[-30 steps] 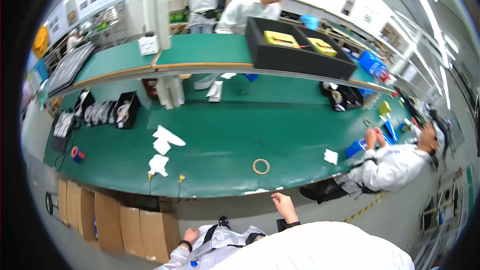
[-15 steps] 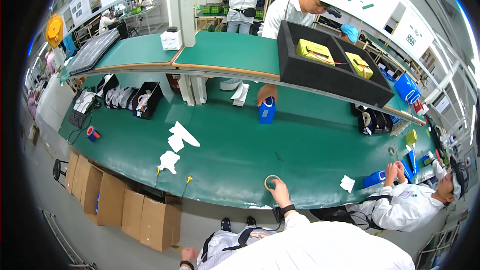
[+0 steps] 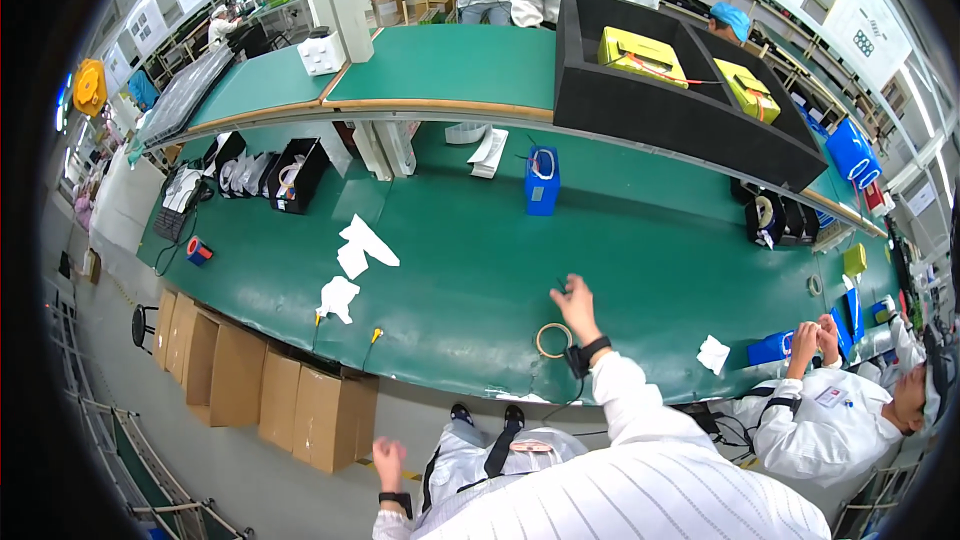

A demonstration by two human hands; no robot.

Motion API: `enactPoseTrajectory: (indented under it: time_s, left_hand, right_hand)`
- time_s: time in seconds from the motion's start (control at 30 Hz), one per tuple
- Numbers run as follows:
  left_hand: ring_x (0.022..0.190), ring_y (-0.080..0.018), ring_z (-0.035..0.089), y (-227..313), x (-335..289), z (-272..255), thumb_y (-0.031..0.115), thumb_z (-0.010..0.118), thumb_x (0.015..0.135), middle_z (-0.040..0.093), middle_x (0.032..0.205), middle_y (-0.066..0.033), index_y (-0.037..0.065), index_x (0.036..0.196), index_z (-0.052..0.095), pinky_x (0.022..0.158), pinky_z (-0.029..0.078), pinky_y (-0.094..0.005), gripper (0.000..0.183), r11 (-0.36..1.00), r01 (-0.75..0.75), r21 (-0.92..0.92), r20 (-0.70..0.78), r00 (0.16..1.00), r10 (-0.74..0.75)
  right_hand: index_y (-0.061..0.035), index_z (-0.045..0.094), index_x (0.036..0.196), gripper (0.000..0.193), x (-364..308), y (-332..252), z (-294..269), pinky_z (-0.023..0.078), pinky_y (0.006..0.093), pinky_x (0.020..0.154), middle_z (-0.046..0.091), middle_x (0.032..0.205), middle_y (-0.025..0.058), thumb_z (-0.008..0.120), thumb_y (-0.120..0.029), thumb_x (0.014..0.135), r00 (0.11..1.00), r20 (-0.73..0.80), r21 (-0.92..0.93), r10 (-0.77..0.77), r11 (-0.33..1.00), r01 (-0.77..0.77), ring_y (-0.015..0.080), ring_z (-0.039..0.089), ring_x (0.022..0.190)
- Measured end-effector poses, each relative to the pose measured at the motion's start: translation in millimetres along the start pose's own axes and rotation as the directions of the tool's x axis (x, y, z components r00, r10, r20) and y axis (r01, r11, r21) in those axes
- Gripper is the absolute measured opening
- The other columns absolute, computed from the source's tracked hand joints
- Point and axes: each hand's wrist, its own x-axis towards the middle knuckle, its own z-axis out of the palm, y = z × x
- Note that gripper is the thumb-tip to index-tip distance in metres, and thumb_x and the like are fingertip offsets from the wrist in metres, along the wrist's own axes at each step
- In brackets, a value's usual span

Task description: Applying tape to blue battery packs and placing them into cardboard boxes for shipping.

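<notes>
My right hand (image 3: 577, 308) reaches over the green bench with its fingers apart, holding nothing that I can see. Its fingertips are beside a thin dark piece (image 3: 563, 287) on the bench top, partly covered by the hand. A tan tape ring (image 3: 539, 342) lies flat just nearer than that hand, beside my wrist. My left hand (image 3: 390, 460) hangs beyond the bench's near edge, away from any object, its fingers loosely apart. Farther back, a blue wrapped block (image 3: 541, 195) with wires on top stands upright, with folded white paper (image 3: 488, 153) to its left.
White scraps (image 3: 366, 248) and yellow-tipped leads (image 3: 376, 335) lie on the left of the green bench (image 3: 450, 270). Black bins (image 3: 297, 176) stand behind. A raised shelf carries a black divided box (image 3: 680, 130) with yellow packs. Cardboard boxes (image 3: 325, 420) line the floor; a co-worker (image 3: 815, 420) sits right.
My right hand has let go of the tape ring and moved farther over the bench. A co-worker's hand has left the blue block. My left hand has come up somewhat.
</notes>
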Motion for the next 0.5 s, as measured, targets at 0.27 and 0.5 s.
enactPoseTrajectory:
  time_s: [0.27,0.5]
  left_hand:
    - [0.111,-0.0322,0.063,304.1,135.5,201.4,0.028,0.053,0.103,0.057,0.126,-0.0252,-0.003,0.134,0.038,0.096,0.052,-0.0399,0.046,0.89,0.131,-0.437,0.356,0.934,0.037]
    - [0.118,-0.0354,0.057,371.0,275.2,380.5,0.032,0.054,0.101,0.051,0.134,-0.0257,0.0,0.14,0.036,0.1,0.048,-0.043,0.054,0.811,0.437,-0.389,0.634,0.766,-0.109]
  right_hand:
    - [0.006,0.046,0.133,0.085,165.9,-21.5,-9.2,0.053,0.0422,0.087,0.063,0.116,0.0257,0.087,-0.036,0.072,0.987,-0.162,-0.112,0.02,0.993,-0.038,0.036,0.065,0.101]
    - [0.0082,0.028,0.143,0.127,234.6,-64.3,31.3,0.047,0.0521,0.097,0.048,0.134,0.0314,0.09,-0.058,0.054,0.975,-0.166,-0.291,0.148,0.937,-0.192,0.0502,0.051,0.119]
